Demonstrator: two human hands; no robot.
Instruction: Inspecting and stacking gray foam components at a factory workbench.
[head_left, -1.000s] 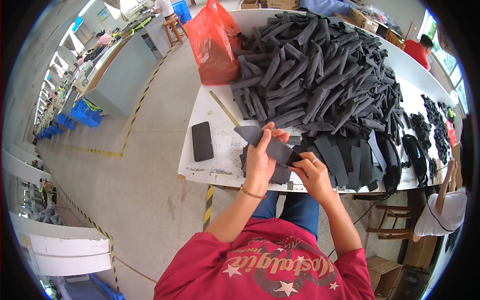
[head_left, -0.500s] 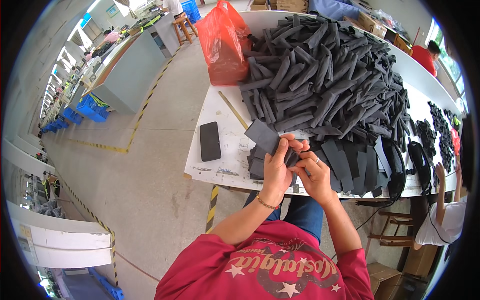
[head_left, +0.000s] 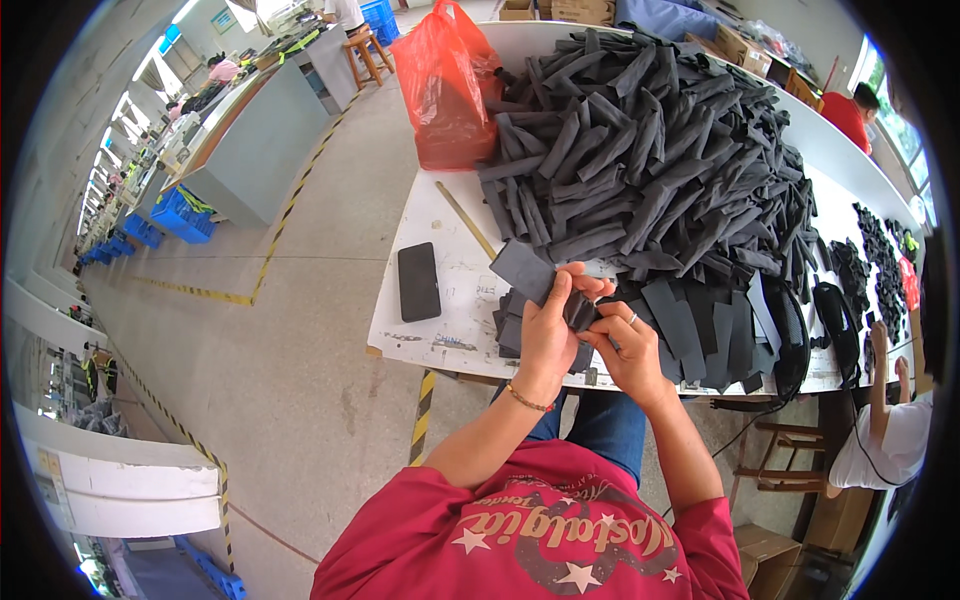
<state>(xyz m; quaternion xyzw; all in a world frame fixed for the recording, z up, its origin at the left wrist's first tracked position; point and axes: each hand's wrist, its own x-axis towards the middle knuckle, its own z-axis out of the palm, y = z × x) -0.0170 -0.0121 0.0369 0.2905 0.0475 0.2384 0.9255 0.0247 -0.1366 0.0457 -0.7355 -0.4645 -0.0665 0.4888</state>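
The left hand (head_left: 550,335) is clamping a strip (head_left: 522,271); the right hand (head_left: 630,348) is pinching its near right end, now curling rather than stretching straight, so folding is seemingly advancing.

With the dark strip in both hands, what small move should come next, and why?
I'd probably have the right hand press its end of the dark strip flat while the left hand steadies it: that end looks bent between the hands, with the right hand pinching there, whereas the other end sticks out flat beyond the left.
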